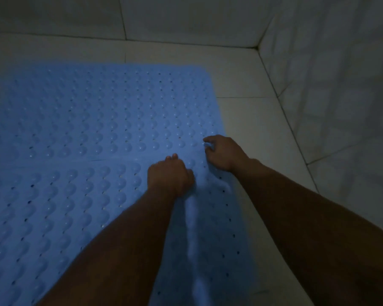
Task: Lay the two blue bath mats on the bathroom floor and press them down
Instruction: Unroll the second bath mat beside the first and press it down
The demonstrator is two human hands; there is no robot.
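Two blue bath mats lie flat on the tiled floor [248,120], the far mat [102,111] meeting the near mat [53,206] along a seam. The left hand [169,174] presses knuckles-up by that seam, fingers curled under. Right of it, the right hand [222,152] pinches the mats' right edge with bent fingers.

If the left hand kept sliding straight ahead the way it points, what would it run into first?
Probably nothing solid soon: the left hand rests at the seam, so it would cross the far bumpy blue rubber bath mat, then bare white floor tile, before the tiled wall.
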